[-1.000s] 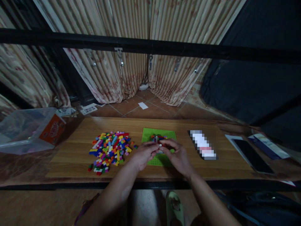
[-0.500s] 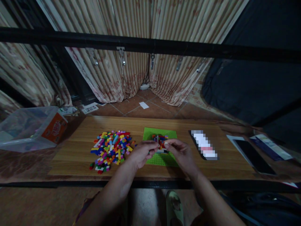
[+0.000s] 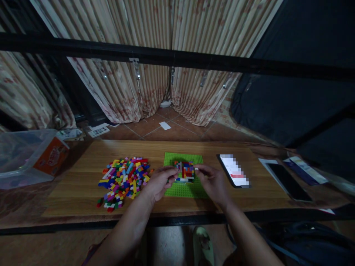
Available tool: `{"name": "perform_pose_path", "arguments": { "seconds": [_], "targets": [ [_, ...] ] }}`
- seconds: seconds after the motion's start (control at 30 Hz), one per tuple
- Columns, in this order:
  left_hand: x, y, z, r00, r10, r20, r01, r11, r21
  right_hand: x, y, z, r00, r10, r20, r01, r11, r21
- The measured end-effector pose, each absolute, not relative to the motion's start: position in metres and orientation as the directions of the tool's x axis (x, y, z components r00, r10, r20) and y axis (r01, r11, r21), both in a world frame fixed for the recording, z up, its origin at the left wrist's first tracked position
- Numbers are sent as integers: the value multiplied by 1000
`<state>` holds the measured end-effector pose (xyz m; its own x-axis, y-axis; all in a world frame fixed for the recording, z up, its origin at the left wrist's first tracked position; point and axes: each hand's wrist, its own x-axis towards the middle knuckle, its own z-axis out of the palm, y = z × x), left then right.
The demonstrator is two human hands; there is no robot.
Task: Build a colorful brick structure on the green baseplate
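Observation:
A green baseplate (image 3: 183, 192) lies on the wooden table, bearing a low build of coloured toy bricks (image 3: 187, 171) in red, blue, white, grey and other colours. My right hand (image 3: 213, 183) is at the build's right side, pinching a small white brick (image 3: 196, 169) between thumb and fingers. At the build's left edge is my left hand (image 3: 160, 183), its thumb and fingertips pressed together; whatever may be in them is too small to make out. A pile of loose bricks (image 3: 126, 181) in many colours is spread left of my left hand.
A lit phone (image 3: 234, 171) lies right of the baseplate on the wooden table (image 3: 80, 195). Farther right is a dark flat device (image 3: 290, 181). A clear plastic bin (image 3: 24, 159) with an orange label stands off the table's left end. Curtains hang beyond a black bar (image 3: 155, 55).
My hands have moved apart, uncovering more of the brick build between them. The white brick stays in my right fingers. The whole view has shifted slightly, with the table now farther left.

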<state>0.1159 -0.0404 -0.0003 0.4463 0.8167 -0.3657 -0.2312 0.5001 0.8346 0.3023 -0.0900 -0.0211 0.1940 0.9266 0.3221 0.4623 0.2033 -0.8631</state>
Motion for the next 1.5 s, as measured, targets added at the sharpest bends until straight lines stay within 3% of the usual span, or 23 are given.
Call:
{"name": "perform_pose_path", "arguments": {
  "seconds": [0.17,0.27,0.47,0.63,1.13,1.5],
  "targets": [
    [117,-40,0,442,815,-375,-221,504,835,301,-91,-22,80,931,356,625,231,-746],
    [117,-39,-1,444,813,-378,-226,509,830,306,-91,-23,133,924,359,636,198,-746],
    [116,-38,-2,442,814,-376,-235,510,828,317,-83,-35,287,910,299,432,155,-888],
    [116,-38,-1,438,820,-370,-241,503,830,316,-76,-55,309,933,186,254,107,-961],
    [112,-35,-5,423,825,-375,-237,501,832,306,-73,-69,294,943,159,322,59,-945],
    [113,-37,-3,430,819,-381,-234,508,829,299,-71,-67,410,898,159,238,63,-969]
  ]
}}
